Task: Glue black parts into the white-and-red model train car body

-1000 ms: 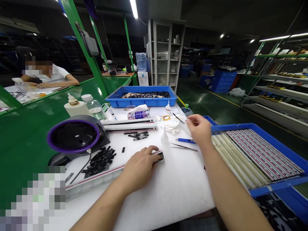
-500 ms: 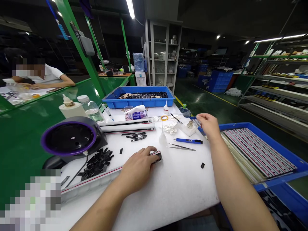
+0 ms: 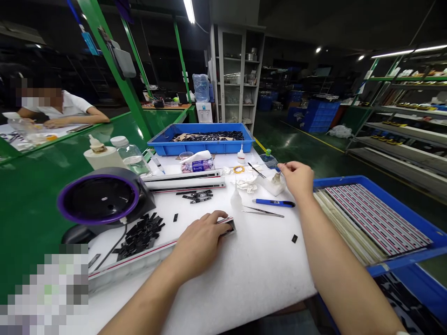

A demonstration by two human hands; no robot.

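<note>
My left hand (image 3: 200, 239) lies curled over the near end of a long white strip with a red edge (image 3: 139, 256) and presses it onto the white mat. A small black part (image 3: 228, 227) sits at that end, just past my fingertips. My right hand (image 3: 296, 179) reaches to the far right of the mat with thumb and fingers pinched together. It is right beside a small white block (image 3: 274, 185) that has a brownish lump on top. What the pinch holds is too small to make out.
A blue pen-shaped tool (image 3: 274, 203), tweezers (image 3: 263, 213) and a loose black chip (image 3: 294, 238) lie between my hands. A heap of black parts (image 3: 139, 232) and a purple-rimmed device (image 3: 101, 197) stand on the left. Blue trays stand at the back (image 3: 202, 148) and on the right (image 3: 401, 267). A person sits far left (image 3: 59, 109).
My right hand moved away from me and to the right, from above the blue tool to the small white block, and pinched there. My left hand stayed on the strip.
</note>
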